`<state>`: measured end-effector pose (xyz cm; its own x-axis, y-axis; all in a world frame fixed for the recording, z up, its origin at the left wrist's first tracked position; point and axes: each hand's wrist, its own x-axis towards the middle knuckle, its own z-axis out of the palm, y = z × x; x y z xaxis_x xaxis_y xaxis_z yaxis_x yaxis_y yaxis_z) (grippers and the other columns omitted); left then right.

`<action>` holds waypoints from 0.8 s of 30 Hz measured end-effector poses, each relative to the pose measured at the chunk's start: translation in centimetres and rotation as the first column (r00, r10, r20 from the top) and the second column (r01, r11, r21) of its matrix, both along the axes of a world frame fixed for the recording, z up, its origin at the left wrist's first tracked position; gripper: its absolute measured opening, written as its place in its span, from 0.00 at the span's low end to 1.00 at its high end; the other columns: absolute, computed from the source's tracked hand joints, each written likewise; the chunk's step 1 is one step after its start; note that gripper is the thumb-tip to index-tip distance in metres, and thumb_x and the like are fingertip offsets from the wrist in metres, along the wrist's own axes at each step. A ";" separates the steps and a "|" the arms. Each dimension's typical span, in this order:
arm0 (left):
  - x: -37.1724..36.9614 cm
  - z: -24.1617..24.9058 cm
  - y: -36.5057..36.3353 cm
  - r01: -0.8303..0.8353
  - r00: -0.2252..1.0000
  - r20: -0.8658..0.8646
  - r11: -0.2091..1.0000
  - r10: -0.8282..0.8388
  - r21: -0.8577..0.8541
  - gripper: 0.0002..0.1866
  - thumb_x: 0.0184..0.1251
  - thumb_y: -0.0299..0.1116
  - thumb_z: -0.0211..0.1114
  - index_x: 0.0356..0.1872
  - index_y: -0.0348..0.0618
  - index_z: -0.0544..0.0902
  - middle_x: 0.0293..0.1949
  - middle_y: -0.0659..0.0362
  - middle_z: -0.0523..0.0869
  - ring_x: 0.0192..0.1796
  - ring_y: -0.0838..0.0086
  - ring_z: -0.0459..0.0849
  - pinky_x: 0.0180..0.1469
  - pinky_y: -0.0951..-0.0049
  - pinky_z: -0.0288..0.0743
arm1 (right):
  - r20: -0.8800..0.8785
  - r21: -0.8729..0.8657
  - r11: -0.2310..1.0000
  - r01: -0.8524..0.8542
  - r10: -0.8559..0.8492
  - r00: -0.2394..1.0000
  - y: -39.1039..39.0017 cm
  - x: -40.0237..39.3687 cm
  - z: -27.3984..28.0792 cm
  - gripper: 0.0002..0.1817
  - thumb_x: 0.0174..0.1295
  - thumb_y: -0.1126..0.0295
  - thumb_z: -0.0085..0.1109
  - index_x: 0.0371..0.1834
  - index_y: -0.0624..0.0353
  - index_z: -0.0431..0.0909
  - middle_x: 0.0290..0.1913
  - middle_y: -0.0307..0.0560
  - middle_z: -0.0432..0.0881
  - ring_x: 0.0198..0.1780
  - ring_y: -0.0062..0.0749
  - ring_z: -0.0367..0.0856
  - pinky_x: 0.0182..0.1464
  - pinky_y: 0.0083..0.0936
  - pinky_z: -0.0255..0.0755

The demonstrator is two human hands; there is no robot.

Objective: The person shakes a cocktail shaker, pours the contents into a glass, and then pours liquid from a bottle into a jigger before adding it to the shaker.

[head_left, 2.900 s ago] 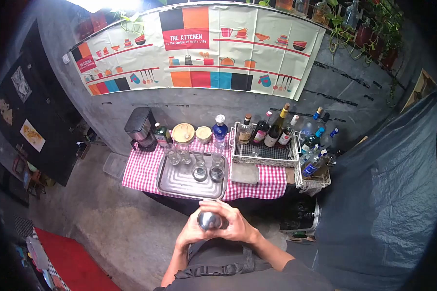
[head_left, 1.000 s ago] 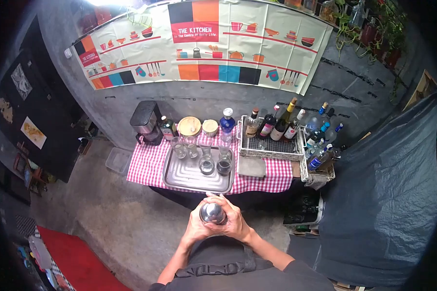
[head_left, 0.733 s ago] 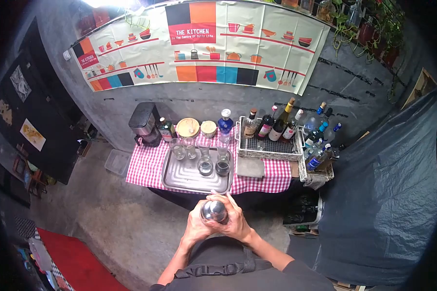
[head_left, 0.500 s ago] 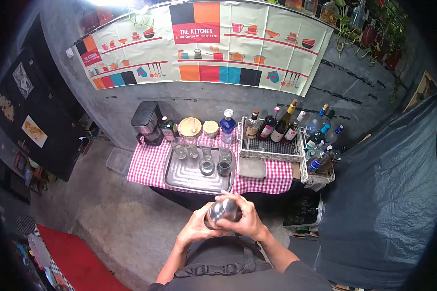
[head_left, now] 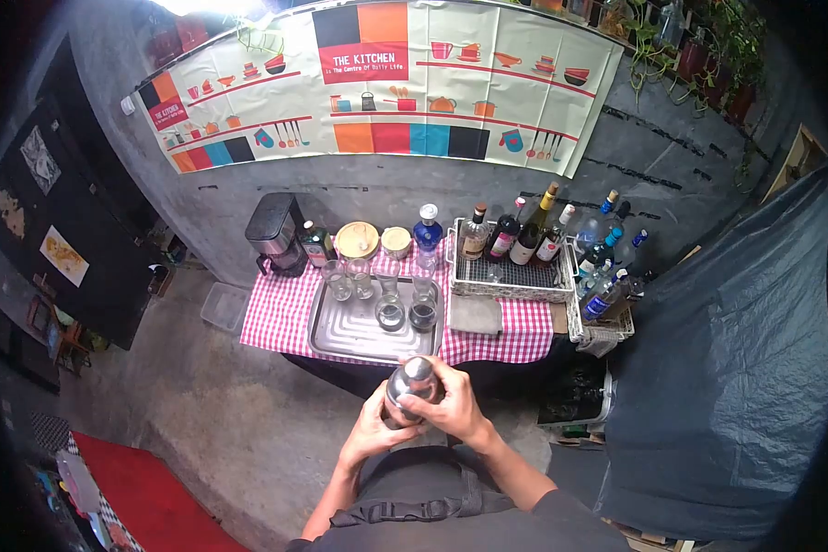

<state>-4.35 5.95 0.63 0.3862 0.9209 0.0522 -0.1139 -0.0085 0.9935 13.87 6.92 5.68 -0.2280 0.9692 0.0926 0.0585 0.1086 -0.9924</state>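
A shiny metal cocktail shaker is held in front of my body, its domed cap pointing up and away from me. My left hand is wrapped round the lower body from the left. From the right, my right hand grips the upper part, fingers behind it and thumb across the front. Just beyond the shaker lies a metal tray on the table. Two glass vessels with rounded bases, one a carafe and one a darker vessel, stand on it beside clear glasses.
A checked cloth covers the table, with a folded grey cloth on it. Bottles stand in a wicker basket; more fill a second basket at right. A coffee maker and a blue bottle stand at the back.
Both hands have moved the shaker slightly away from me, toward the tray. It looks more upright and less blurred, with its cap showing above my fingers.
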 end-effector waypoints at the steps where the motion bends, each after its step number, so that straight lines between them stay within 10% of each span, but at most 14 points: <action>1: -0.1 0.2 0.0 0.000 1.000 0.000 1.000 0.000 0.002 0.38 0.44 0.27 0.83 0.61 0.39 0.76 0.53 0.58 0.82 0.58 0.74 0.79 0.63 0.69 0.74 | 0.110 0.184 0.983 -0.003 -0.018 0.994 -0.2 -0.5 0.4 0.33 0.54 0.57 0.77 0.60 0.61 0.77 0.61 0.58 0.81 0.63 0.47 0.81 0.64 0.40 0.74; 3: -0.7 1.0 0.1 0.029 0.989 0.149 0.999 -0.024 -0.031 0.35 0.47 0.27 0.80 0.60 0.39 0.76 0.52 0.58 0.82 0.57 0.74 0.80 0.61 0.69 0.74 | 0.212 0.439 0.896 -0.069 -0.029 0.977 -0.7 -1.0 0.8 0.33 0.55 0.57 0.77 0.61 0.60 0.76 0.62 0.56 0.81 0.68 0.52 0.77 0.70 0.49 0.67; 6: -2.3 0.6 1.2 0.065 0.987 -0.159 0.972 -0.029 0.226 0.37 0.47 0.28 0.79 0.63 0.39 0.75 0.53 0.58 0.83 0.56 0.73 0.82 0.60 0.69 0.76 | 0.248 0.402 0.908 -0.118 0.016 0.969 -1.9 0.1 0.4 0.35 0.54 0.57 0.78 0.63 0.59 0.75 0.63 0.55 0.81 0.70 0.53 0.75 0.72 0.50 0.64; 10: -2.0 1.3 0.4 0.069 0.959 -0.282 0.988 -0.028 0.137 0.42 0.44 0.31 0.84 0.65 0.39 0.73 0.57 0.58 0.81 0.59 0.72 0.80 0.63 0.67 0.74 | 0.147 0.098 0.995 0.013 -0.028 0.989 -0.7 1.1 0.3 0.34 0.55 0.60 0.76 0.63 0.64 0.76 0.59 0.56 0.84 0.61 0.41 0.83 0.57 0.33 0.80; 12: -0.8 0.6 0.0 0.052 0.996 -0.078 0.998 -0.053 -0.019 0.41 0.45 0.28 0.82 0.65 0.40 0.74 0.53 0.59 0.83 0.58 0.74 0.80 0.63 0.69 0.74 | 0.053 0.005 0.999 0.043 -0.043 0.998 -0.5 0.0 0.4 0.33 0.53 0.59 0.77 0.61 0.63 0.77 0.58 0.60 0.83 0.62 0.49 0.82 0.63 0.41 0.75; 14: -0.4 1.6 -0.3 0.071 0.994 0.090 0.996 -0.066 -0.060 0.37 0.45 0.26 0.81 0.61 0.40 0.75 0.52 0.61 0.82 0.56 0.74 0.80 0.61 0.70 0.74 | 0.220 0.414 0.910 -0.014 -0.086 0.972 -0.7 -0.9 1.1 0.33 0.54 0.59 0.77 0.61 0.62 0.77 0.59 0.58 0.82 0.64 0.52 0.80 0.65 0.43 0.72; 16: -1.5 0.8 0.6 0.124 0.992 0.010 0.990 -0.125 0.063 0.40 0.43 0.29 0.83 0.62 0.40 0.75 0.54 0.60 0.82 0.58 0.74 0.80 0.60 0.69 0.76 | 0.264 0.423 0.897 -0.129 0.014 0.965 -1.6 -0.6 1.5 0.34 0.53 0.59 0.78 0.61 0.61 0.76 0.61 0.58 0.81 0.67 0.55 0.77 0.69 0.46 0.68; 21: -2.2 1.8 0.3 0.089 0.967 -0.247 0.988 -0.056 0.124 0.44 0.43 0.28 0.83 0.66 0.39 0.73 0.57 0.58 0.82 0.59 0.74 0.79 0.62 0.69 0.74 | 0.068 0.149 0.988 0.032 -0.043 0.997 -1.5 0.7 0.7 0.31 0.56 0.61 0.74 0.61 0.64 0.76 0.52 0.55 0.86 0.49 0.36 0.88 0.52 0.31 0.81; 24: -0.7 0.7 -0.4 0.054 0.999 -0.003 0.998 -0.054 -0.031 0.40 0.43 0.28 0.84 0.62 0.40 0.75 0.54 0.59 0.83 0.57 0.72 0.81 0.63 0.67 0.74 | 0.081 0.150 0.988 0.043 -0.056 0.995 -0.6 -0.4 -0.4 0.31 0.56 0.62 0.75 0.61 0.64 0.77 0.52 0.48 0.86 0.44 0.27 0.87 0.47 0.25 0.81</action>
<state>-5.02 5.56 1.36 0.4356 0.8999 0.0229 -0.1100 0.0280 0.9935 13.45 6.27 5.31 -0.1932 0.9565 0.2184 0.1511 0.2489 -0.9567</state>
